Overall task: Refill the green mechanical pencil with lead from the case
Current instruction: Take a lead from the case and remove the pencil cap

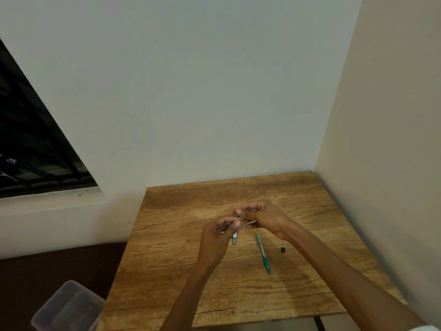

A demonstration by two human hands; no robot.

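Observation:
The green mechanical pencil point(263, 253) lies on the wooden table point(214, 283), tip toward me, just right of my hands. A small black cap point(283, 249) rests to its right. My left hand point(220, 232) grips the small grey lead case point(235, 238), whose lower end sticks out below my fingers. My right hand point(260, 217) is pinched at the top end of the case, above the table. Whether a lead is between those fingertips is too small to tell.
The table stands in a corner with walls behind and to the right. A clear plastic box point(68, 308) sits on a dark surface at lower left. A dark window point(28, 144) is at the left.

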